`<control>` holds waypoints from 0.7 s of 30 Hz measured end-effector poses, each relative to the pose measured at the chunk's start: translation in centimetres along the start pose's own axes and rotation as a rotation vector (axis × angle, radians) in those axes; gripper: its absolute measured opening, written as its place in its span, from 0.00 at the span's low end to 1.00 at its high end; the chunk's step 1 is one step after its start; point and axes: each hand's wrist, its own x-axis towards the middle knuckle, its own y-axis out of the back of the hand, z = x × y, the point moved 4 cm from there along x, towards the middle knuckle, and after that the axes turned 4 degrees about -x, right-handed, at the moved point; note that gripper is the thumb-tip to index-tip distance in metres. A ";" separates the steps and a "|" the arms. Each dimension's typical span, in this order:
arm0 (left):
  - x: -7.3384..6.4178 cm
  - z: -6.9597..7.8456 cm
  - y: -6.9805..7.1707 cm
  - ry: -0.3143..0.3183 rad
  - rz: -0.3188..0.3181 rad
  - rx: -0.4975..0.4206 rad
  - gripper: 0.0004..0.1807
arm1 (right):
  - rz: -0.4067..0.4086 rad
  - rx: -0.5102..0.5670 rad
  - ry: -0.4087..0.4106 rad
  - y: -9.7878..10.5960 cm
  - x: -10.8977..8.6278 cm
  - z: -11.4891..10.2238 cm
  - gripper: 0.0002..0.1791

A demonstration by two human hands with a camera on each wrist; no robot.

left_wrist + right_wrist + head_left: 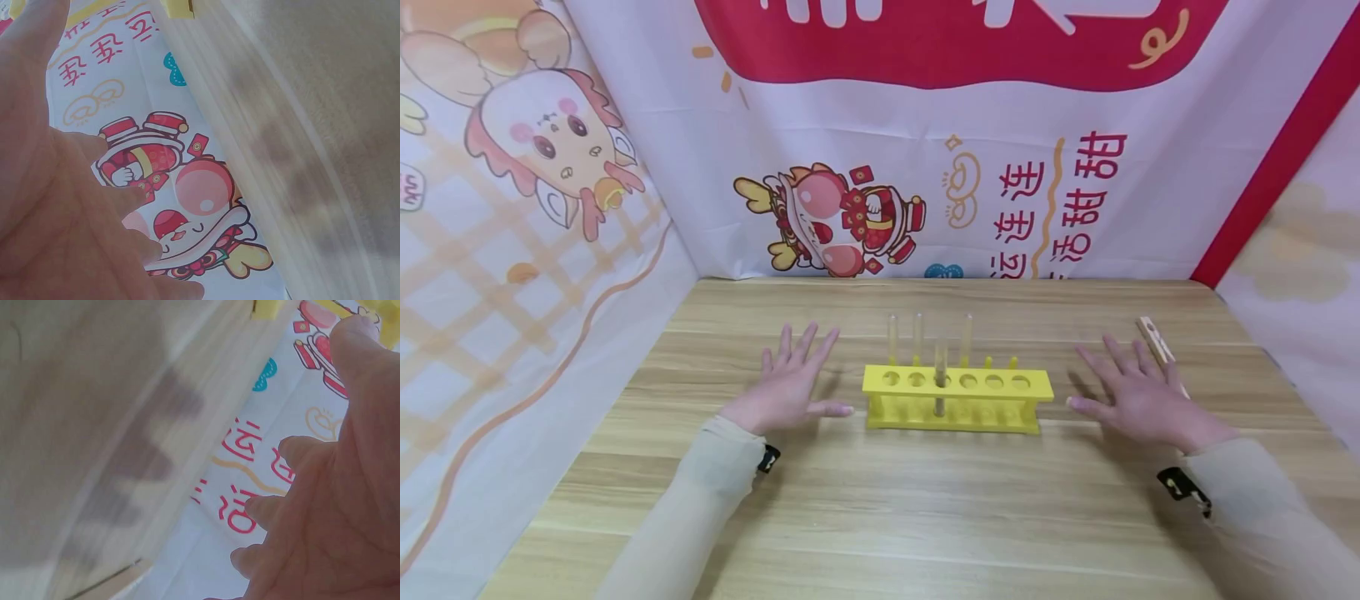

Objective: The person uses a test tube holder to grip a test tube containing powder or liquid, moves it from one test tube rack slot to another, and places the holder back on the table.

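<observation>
A yellow test tube rack (958,383) stands mid-table in the head view. One test tube (941,379) sits upright in a hole, something dark visible in its lower part. Behind it, three clear test tubes (917,337) stand along the rack's back row, where two short bare pegs also show. My left hand (782,387) hovers left of the rack, fingers spread and straight, holding nothing. To the right of the rack, my right hand (1135,396) is likewise spread above the table. A wooden test tube clamp (1157,340) lies just beyond it, partly hidden by the fingers.
The wood-grain table (880,517) ends at a printed cloth backdrop (700,167) with red lettering and cartoon figures. Cloth also hangs on the left and right sides. In the wrist views, hand shadows fall on the tabletop, and bits of the yellow rack (179,7) show at the top.
</observation>
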 end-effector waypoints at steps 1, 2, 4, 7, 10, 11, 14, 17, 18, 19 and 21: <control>0.1 0.0 0.0 -0.001 0.003 0.003 0.63 | 0.004 0.000 -0.001 0.2 0.0 0.2 0.50; 0.1 -0.1 0.1 -0.001 0.005 -0.001 0.62 | 0.005 0.002 -0.005 0.4 0.0 0.3 0.50; 0.2 -0.1 0.1 -0.003 0.004 -0.013 0.62 | 0.012 0.012 -0.008 0.8 -0.1 0.8 0.50; 0.4 0.0 0.2 -0.030 -0.008 -0.097 0.63 | 0.047 0.022 0.004 1.7 0.0 1.7 0.49; 0.6 0.3 0.2 -0.079 -0.036 -0.264 0.63 | 0.076 0.064 -0.004 2.8 0.3 3.3 0.48; 0.7 0.4 0.1 -0.097 -0.045 -0.332 0.62 | 0.100 0.076 -0.010 3.2 0.5 4.0 0.46; 1.1 0.9 -0.3 -0.135 -0.063 -0.521 0.56 | 0.148 0.111 -0.046 4.0 0.6 6.3 0.40; 1.6 1.5 -1.1 -0.164 -0.079 -0.695 0.50 | 0.183 0.082 -0.087 4.1 0.8 8.5 0.32; 1.7 1.6 -1.4 -0.170 -0.086 -0.748 0.48 | 0.178 0.076 -0.095 4.1 0.8 9.1 0.30; 1.9 1.7 -1.7 -0.175 -0.094 -0.800 0.46 | 0.169 0.075 -0.106 4.0 0.9 9.7 0.29; 2.1 2.0 -2.3 -0.179 -0.107 -0.874 0.44 | 0.139 0.062 -0.135 3.7 0.9 10.6 0.29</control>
